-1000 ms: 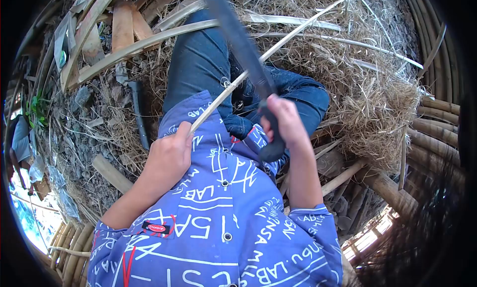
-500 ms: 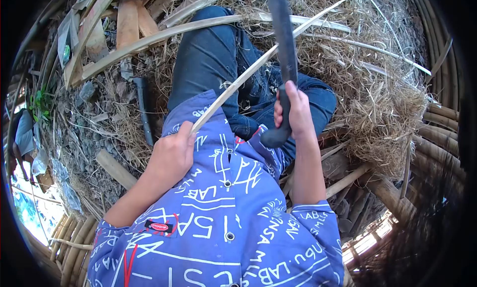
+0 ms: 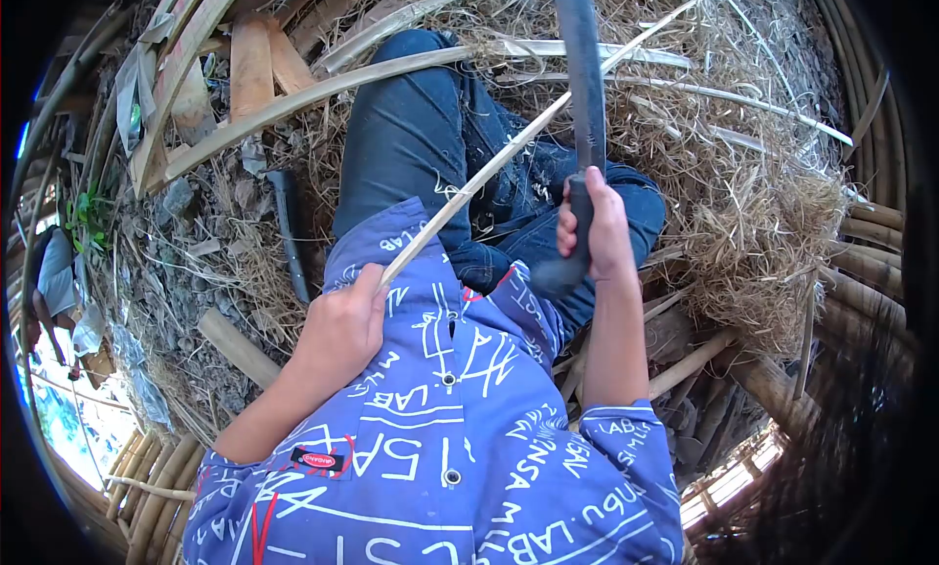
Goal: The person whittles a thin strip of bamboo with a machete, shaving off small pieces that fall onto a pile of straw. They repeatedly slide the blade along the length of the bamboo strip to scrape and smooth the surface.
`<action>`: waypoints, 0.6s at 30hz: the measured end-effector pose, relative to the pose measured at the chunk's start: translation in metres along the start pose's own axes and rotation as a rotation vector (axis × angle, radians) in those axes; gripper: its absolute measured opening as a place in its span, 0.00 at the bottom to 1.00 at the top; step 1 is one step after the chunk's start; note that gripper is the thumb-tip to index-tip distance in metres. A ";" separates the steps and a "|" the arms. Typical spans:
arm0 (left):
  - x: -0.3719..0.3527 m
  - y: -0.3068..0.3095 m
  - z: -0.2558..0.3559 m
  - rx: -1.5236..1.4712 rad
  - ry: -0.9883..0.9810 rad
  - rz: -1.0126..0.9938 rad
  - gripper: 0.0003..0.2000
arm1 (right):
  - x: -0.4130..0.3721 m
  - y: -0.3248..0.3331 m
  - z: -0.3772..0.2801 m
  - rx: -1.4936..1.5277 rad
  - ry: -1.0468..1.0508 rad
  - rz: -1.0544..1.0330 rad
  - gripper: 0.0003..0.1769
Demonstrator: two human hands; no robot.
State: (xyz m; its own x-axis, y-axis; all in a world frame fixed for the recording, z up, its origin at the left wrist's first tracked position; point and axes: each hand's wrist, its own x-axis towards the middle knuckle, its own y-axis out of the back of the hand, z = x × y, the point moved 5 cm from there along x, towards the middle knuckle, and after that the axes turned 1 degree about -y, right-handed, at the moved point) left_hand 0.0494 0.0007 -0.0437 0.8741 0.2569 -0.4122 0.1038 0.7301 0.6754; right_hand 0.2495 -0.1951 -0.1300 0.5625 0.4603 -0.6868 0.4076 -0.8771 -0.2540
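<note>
Grips the near end of a long pale strip (image 3: 479,181) in the left hand (image 3: 344,322), closed firmly just in front of the blue shirt (image 3: 435,418). Wraps the right hand (image 3: 597,234) around the dark handle of a machete (image 3: 590,125), with the blade pointing almost straight away from the body and crossing over the outer part of the strip. Cannot tell, from this angle, a resting edge from one held just above the wood. Runs the strip slantwise from the left fist, over bent legs in dark trousers (image 3: 403,139), toward the upper right. Has just shifted the crossing farther from the left hand, so seems to be working the blade outward while steadying the near end. Differs from a second ago in the blade, then slanted to the upper left over the strip's middle; matches in the left hand's hold. Farther out, shows straw-like shavings (image 3: 753,262) heaped on the right, a long curved strip (image 3: 311,96) across the left knee, a dark, narrow object (image 3: 290,237) on the ground at left, and bamboo poles (image 3: 871,237) along the right edge.
</note>
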 end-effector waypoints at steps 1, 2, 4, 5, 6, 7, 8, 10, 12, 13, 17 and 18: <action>-0.001 0.001 0.000 0.005 0.002 0.000 0.04 | -0.001 -0.009 0.002 0.028 0.004 0.046 0.25; 0.000 0.000 -0.001 -0.008 0.027 -0.008 0.04 | -0.005 -0.011 0.009 -0.045 -0.023 -0.005 0.24; 0.003 0.001 -0.002 -0.017 0.046 -0.017 0.04 | -0.016 -0.017 0.015 -0.200 -0.035 -0.111 0.22; 0.003 0.002 0.000 0.006 0.020 0.000 0.04 | -0.020 -0.016 0.014 -0.256 -0.040 -0.140 0.22; 0.003 0.002 0.002 0.027 -0.004 0.018 0.04 | -0.018 -0.007 0.009 -0.235 -0.021 -0.117 0.22; 0.003 0.001 0.003 0.025 -0.001 0.010 0.04 | -0.013 0.003 0.003 -0.216 -0.004 -0.098 0.23; 0.002 0.001 0.002 0.009 0.019 -0.017 0.04 | -0.009 0.009 -0.001 -0.158 0.013 -0.017 0.23; -0.001 0.000 0.001 -0.001 0.042 -0.041 0.05 | -0.006 0.001 0.006 -0.012 -0.017 -0.020 0.23; 0.001 0.000 -0.002 -0.027 0.065 -0.043 0.05 | -0.016 -0.012 0.016 -0.075 -0.047 -0.103 0.21; 0.002 0.001 -0.001 -0.025 0.055 -0.045 0.05 | -0.021 -0.014 0.019 -0.138 -0.101 -0.140 0.20; 0.003 0.001 -0.003 -0.019 0.063 -0.067 0.05 | -0.007 0.015 -0.004 -0.148 0.012 -0.041 0.23; 0.004 0.001 -0.002 -0.020 0.047 -0.040 0.04 | 0.002 0.019 -0.005 -0.064 0.023 -0.003 0.24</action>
State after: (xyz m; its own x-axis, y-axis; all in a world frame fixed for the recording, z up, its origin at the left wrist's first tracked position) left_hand 0.0521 0.0036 -0.0452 0.8463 0.2566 -0.4668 0.1282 0.7524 0.6461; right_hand 0.2625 -0.2104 -0.1332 0.5773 0.4662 -0.6704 0.4537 -0.8657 -0.2114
